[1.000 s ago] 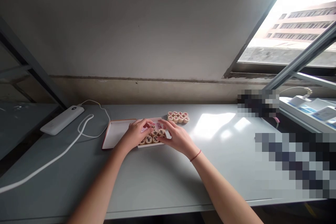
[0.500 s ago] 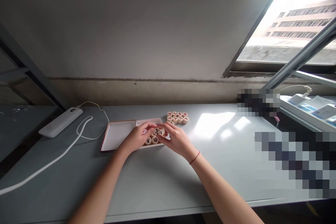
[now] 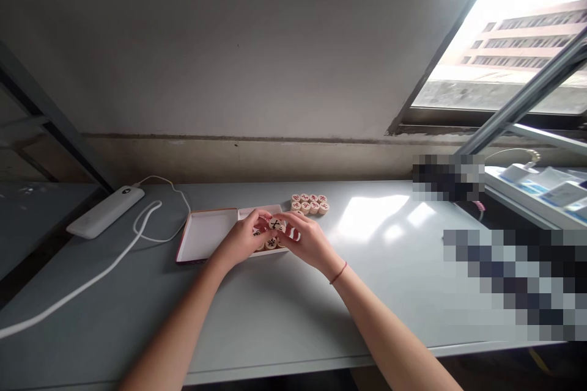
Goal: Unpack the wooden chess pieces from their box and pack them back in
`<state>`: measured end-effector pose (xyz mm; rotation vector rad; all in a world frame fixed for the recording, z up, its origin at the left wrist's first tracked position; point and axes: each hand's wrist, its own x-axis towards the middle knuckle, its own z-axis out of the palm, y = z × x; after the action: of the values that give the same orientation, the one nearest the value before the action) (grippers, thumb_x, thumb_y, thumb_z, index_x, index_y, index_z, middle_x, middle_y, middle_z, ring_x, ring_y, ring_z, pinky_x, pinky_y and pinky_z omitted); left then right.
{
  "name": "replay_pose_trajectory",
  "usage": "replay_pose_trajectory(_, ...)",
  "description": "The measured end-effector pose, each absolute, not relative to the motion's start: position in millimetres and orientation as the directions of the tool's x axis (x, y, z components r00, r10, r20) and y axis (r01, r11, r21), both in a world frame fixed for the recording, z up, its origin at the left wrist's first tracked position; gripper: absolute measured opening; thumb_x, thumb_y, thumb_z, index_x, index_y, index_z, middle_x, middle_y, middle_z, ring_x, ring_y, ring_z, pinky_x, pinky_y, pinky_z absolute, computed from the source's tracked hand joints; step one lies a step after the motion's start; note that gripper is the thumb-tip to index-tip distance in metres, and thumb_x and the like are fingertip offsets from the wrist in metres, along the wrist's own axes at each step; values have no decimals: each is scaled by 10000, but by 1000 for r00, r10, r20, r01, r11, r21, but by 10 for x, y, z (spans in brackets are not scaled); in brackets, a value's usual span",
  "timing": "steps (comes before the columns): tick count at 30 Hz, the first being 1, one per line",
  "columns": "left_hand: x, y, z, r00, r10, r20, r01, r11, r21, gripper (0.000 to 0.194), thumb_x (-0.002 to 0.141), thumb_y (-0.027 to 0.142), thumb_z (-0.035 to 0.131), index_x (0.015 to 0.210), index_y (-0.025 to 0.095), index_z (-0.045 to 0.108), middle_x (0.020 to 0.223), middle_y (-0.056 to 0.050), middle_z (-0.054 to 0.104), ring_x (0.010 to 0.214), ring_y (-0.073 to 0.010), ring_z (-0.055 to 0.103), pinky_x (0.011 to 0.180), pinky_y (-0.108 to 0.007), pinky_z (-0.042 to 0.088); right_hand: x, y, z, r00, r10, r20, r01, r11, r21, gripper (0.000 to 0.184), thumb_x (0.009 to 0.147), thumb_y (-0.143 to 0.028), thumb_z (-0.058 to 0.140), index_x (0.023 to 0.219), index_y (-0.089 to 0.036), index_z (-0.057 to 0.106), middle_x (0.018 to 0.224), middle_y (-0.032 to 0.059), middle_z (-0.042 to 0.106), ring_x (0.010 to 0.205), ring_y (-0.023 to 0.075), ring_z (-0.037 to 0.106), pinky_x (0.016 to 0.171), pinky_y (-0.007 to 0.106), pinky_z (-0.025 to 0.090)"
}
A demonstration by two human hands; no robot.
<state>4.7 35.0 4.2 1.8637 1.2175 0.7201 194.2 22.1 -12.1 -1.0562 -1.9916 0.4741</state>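
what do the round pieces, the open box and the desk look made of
Round pieces: probably wood, pale and smooth-looking, with red or black characters; plastic is possible.
Open box: likely cardboard, matte white inside, with thin, flat walls.
Desk: painted metal or laminate, perhaps; grey, semi-gloss, with a bright sheen at right.

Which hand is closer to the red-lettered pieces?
Right. The right hand is in front of the red-lettered pieces; the left hand is farther, to their left.

The left hand (image 3: 247,236) and right hand (image 3: 310,238) hold a piece (image 3: 275,223) above the box (image 3: 274,254), beside its lid (image 3: 206,235); red-marked pieces (image 3: 310,203) stand behind.
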Motion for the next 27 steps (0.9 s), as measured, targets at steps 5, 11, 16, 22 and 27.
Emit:
replay_pose_trajectory(5, 50, 348, 37, 356, 933, 41, 560, -248, 791, 342, 776, 514, 618, 957, 236, 533, 886, 14, 633, 789, -165, 606, 720, -263, 481, 1941, 222, -110, -361, 800, 479, 499, 600, -626, 284, 850, -209, 568, 1121, -271, 627, 1064, 46, 653, 645, 109, 579, 626, 262, 520)
replay_pose_trajectory(11, 21, 396, 51, 377, 909, 177, 598, -385, 703, 351, 842, 497, 548, 1070, 230, 549, 973, -28, 657, 963, -218, 585, 847, -326, 454, 2331, 337, 30, -231, 866, 444, 689, 468, -554, 278, 824, -224, 573, 1090, -251, 648, 1056, 43, 661, 583, 104, 561, 666, 287, 508)
replay_pose_trajectory(16, -47, 448, 11, 338, 910, 241, 708, -414, 572, 240, 894, 397, 461, 959, 225, 614, 974, -34, 681, 959, -236, 574, 851, -355, 437, 2682, 427, 18, -172, 969, 178, 812, 242, -531, 232, 766, -234, 601, 979, -254, 688, 902, 2, 685, 556, 112, 527, 598, 261, 455)
replay_pose_trajectory(22, -68, 471, -37, 338, 918, 208, 759, -397, 516, 217, 885, 358, 468, 909, 226, 640, 1021, -32, 684, 994, -244, 565, 858, -367, 437, 2639, 403, 14, -195, 981, 3, 833, 167, -527, 255, 749, -211, 585, 987, -255, 667, 890, -11, 679, 606, 115, 548, 592, 238, 410)
replay_pose_trajectory(27, -70, 485, -79, 335, 923, 190, 778, -385, 496, 235, 886, 366, 466, 903, 232, 658, 1027, -32, 685, 999, -242, 569, 856, -363, 446, 2617, 403, 15, -157, 988, 4, 857, 138, -497, 108, 780, -311, 581, 814, -216, 622, 863, 10, 665, 680, 141, 567, 609, 243, 398)
